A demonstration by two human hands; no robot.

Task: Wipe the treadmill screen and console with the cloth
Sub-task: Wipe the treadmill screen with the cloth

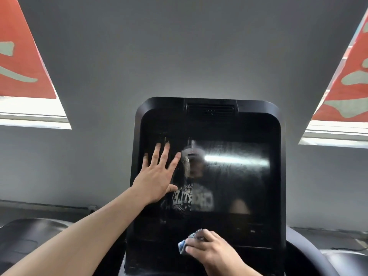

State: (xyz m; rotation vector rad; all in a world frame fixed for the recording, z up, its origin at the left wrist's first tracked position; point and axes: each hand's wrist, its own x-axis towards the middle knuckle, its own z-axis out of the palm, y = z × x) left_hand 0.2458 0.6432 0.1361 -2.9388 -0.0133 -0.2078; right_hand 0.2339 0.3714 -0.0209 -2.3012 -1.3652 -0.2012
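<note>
The black treadmill console (207, 108) fills the middle of the head view, its glossy dark screen (235, 176) reflecting a person and a ceiling light. My left hand (157, 176) lies flat with spread fingers on the screen's left side. Low on the console, my right hand (211, 250) grips a bunched blue-grey cloth (186, 243) and presses it against the black panel below the screen. Part of the cloth is hidden under my fingers.
A grey wall (179, 56) stands behind the console. Red-and-grey window blinds hang at the upper left (22, 62) and upper right (350, 84). Dark curved treadmill parts show at the lower left (29, 234) and lower right (310, 255).
</note>
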